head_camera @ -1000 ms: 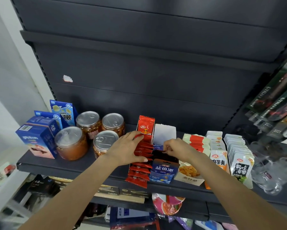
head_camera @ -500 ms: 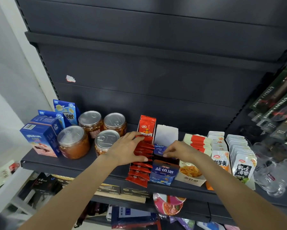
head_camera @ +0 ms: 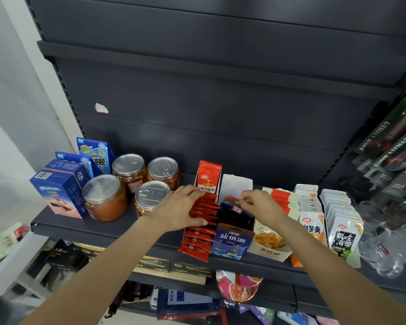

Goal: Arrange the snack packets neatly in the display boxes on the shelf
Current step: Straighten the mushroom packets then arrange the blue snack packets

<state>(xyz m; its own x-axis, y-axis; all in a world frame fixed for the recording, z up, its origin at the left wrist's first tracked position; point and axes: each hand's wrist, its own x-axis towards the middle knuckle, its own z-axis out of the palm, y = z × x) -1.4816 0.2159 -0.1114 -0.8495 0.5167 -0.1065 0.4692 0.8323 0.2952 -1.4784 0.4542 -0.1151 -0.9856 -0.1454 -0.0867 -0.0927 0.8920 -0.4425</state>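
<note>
The step in hand looks like squaring up two neighbouring display boxes near the middle of the shelf. The left hand lies with fingers spread flat across the row of red snack packets, steadying them. The right hand pinches the top edge of a dark blue packet at the back of the blue display box. Next, that packet probably needs seating upright behind its fellows, while the leaning red front packets want pushing back
</note>
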